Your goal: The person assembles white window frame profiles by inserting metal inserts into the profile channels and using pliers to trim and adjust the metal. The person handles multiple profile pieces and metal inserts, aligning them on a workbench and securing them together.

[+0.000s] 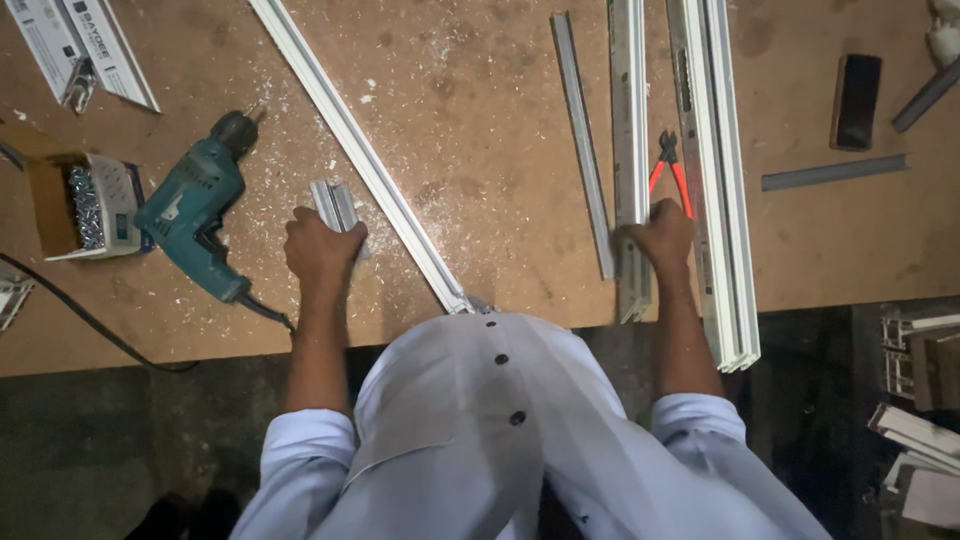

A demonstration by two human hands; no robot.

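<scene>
My left hand (318, 248) is closed around a short grey-white profile offcut (335, 203) that rests on the brown workbench (480, 120). A long white window profile (360, 150) runs diagonally just to its right, ending near my chest. My right hand (660, 232) grips the near end of a long metal channel (628, 110) lying lengthwise on the bench. Red-handled pliers (670, 165) lie just beyond that hand, beside a wide white frame profile (718, 180) that overhangs the bench edge.
A teal corded drill (195, 200) lies left of my left hand, beside an open box of screws (85, 205). A thin grey strip (583, 140) lies left of the channel. A dark block (857, 100) and grey bar (835, 172) sit far right. Shavings litter the bench.
</scene>
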